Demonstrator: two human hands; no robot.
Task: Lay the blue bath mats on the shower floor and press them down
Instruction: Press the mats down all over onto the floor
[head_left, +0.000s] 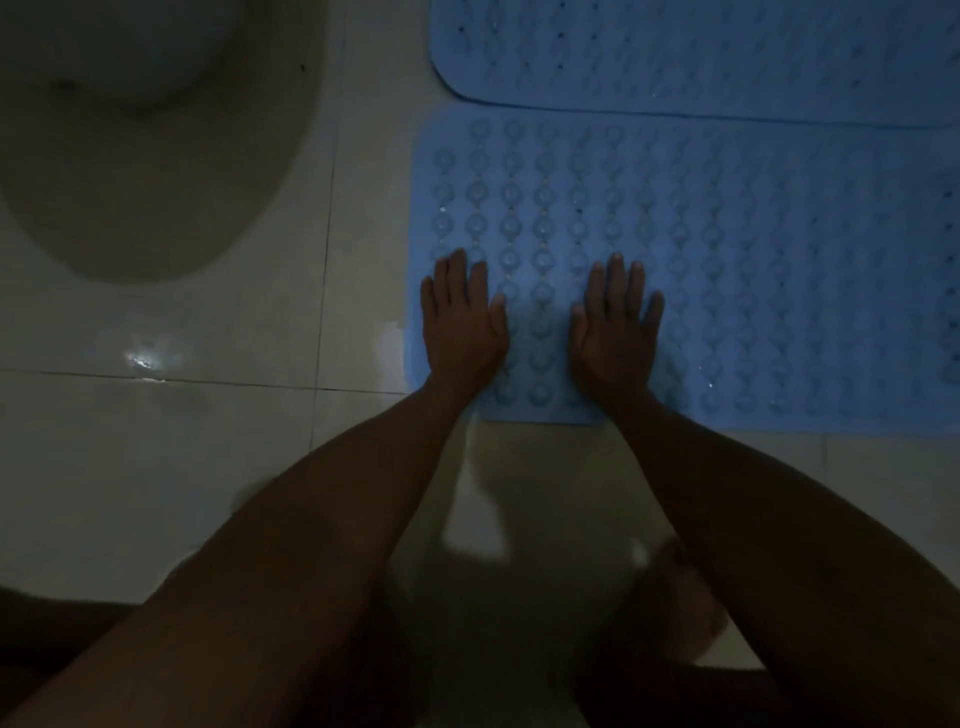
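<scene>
Two flat, straight-fingered grips, left hand (462, 319), right hand (618, 322), pressing near blue mat (753, 270)

No readable text, labels or numbers.

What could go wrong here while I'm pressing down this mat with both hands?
The floor beside the near mat shines as if wet, so the mat could slide or grip poorly. Left hand and right hand press only its left end; the rest may stay unstuck. The near mat's far edge lies right along the far mat; if they overlap, that edge might lift.
</scene>
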